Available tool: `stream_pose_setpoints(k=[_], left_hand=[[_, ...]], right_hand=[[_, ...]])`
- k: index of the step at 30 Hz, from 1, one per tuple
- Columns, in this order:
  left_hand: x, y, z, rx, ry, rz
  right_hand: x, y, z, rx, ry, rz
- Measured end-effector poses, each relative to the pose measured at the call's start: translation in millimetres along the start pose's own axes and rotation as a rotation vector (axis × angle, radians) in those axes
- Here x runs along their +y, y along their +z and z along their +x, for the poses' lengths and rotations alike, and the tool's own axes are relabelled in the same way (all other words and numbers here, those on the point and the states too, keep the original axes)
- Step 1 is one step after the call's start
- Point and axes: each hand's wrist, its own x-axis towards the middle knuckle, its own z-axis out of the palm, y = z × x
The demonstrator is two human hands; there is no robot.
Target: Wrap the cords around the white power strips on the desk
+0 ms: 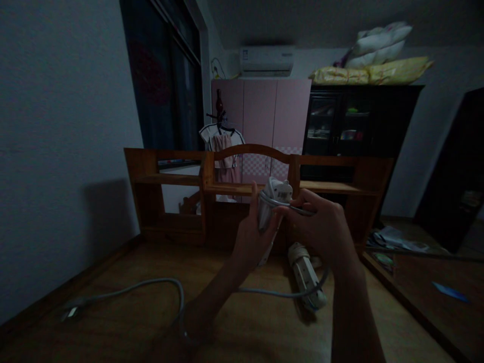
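Note:
My left hand (pixel 254 234) is closed around a white power strip (pixel 282 191), which is tilted up above the desk. Grey-white cord is wound around the strip near its top end. Between the fingertips of my right hand (pixel 319 214), a length of that power cord (pixel 298 207) is pinched close to the strip. From there the cord drops, loops across the wood and passes under my left forearm to a plug (pixel 71 313) at the far left. A second power strip (pixel 307 277), with its own cord bundled round one end, lies on the desk below my right hand.
The wooden desk (pixel 143 312) has a shelf unit (pixel 245 189) along its back edge. A wall and window stand on the left. Behind are a pink wardrobe (pixel 260 111), a dark cabinet (pixel 363 121) and hanging clothes (pixel 223 143). The room is dim.

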Motion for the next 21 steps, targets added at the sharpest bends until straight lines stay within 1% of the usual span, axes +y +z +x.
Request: stream_pose_setpoints(k=[6, 12, 16, 21], left_hand=[[1.7, -0.7, 0.4, -0.009, 0.007, -0.011], [2.6, -6.5, 3.4, 0.017, -0.030, -0.135], [-3.0, -16.2, 9.0, 0.052, -0.038, -0.271], [-15.1, -24.5, 17.2, 0.095, -0.045, -0.254]], right_hand=[[-0.9, -1.6, -0.8, 0.008, -0.001, -0.020], [-12.9, -1.7, -1.8, -0.001, -0.006, -0.078], [-17.7, 0.7, -1.2, -0.010, -0.003, -0.098], [-9.3, -4.8, -1.1, -0.094, -0.022, -0.146]])
